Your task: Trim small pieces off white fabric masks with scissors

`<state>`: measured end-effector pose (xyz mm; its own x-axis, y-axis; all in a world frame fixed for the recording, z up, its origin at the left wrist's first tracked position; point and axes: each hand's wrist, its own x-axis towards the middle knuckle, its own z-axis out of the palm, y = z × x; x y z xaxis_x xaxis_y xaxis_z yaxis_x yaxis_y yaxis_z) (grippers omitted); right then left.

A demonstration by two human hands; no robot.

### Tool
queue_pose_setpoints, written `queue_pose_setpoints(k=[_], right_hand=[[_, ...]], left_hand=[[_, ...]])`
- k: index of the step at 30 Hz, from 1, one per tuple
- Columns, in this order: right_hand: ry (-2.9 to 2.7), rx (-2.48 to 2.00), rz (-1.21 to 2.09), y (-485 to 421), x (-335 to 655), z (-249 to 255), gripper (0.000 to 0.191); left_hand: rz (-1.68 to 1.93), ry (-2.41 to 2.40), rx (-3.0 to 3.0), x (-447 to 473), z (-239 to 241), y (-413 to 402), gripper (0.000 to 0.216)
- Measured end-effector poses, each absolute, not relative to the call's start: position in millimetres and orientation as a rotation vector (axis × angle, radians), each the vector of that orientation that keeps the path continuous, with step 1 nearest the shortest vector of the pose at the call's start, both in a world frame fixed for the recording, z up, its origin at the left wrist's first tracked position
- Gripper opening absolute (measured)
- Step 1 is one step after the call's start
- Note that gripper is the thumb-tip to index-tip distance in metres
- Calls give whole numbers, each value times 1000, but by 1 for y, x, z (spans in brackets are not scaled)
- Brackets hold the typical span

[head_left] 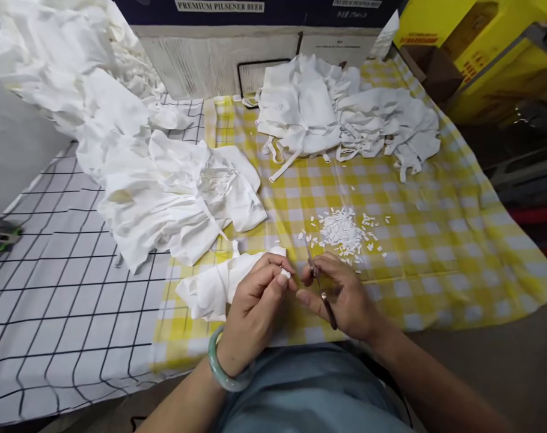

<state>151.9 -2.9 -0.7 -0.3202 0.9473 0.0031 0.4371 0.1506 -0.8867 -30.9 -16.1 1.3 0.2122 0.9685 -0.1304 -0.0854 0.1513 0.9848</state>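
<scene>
Left hand (pixel 255 300): fingers closed in a pinch on a small white bunched fabric piece (pixel 213 288). Thumb and forefinger grip a narrow white tip at the piece's right end, close to the right hand. The rest of the fabric piece lies on the yellow-and-white checked tabletop cloth (pixel 436 240) and trails off to the left of the hand, near the seam where this cloth meets a white cloth with black grid lines (pixel 66 300). A pale green stone bangle (pixel 223 368) sits on the left wrist.

Right hand (pixel 348 297): fingers curled around small dark-handled metal snips (pixel 321 288). The blades point up and away from the body, just beside the pinched tip. Cannot tell whether the blades are apart or together.

A heap of tiny white fabric clippings (pixel 343 231) lies on the checked cloth just beyond the right hand, with stray bits scattered around it.

A large loose pile of white fabric pieces (pixel 165 192) lies beyond the left hand, spreading over both cloths toward the far left. A second pile of white strapped fabric pieces (pixel 341 114) lies at the far edge of the checked cloth, well apart from the hands. Behind it stands a pale cardboard box with a dark printed band (pixel 219 60). Yellow cartons (pixel 494 42) stand at far right.
</scene>
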Motion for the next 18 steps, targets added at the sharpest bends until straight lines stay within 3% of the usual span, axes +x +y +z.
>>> queue_pose_setpoints(k=[8,12,15,18], right_hand=[[-1451,-1161,1520,1,138,-1,16],[-1409,-1113,1658,9,142,-3,24],[-1555,-1235,1550,10,149,-1,25],[-1688,-1271,1266,9,149,0,12]], left_hand=[[1091,1117,1224,-21,-2,-13,32],[1113,1032,1076,-20,-2,-14,31],[1121,1016,1018,-19,-2,-15,30],[1149,1002,977,-18,-2,-14,30]])
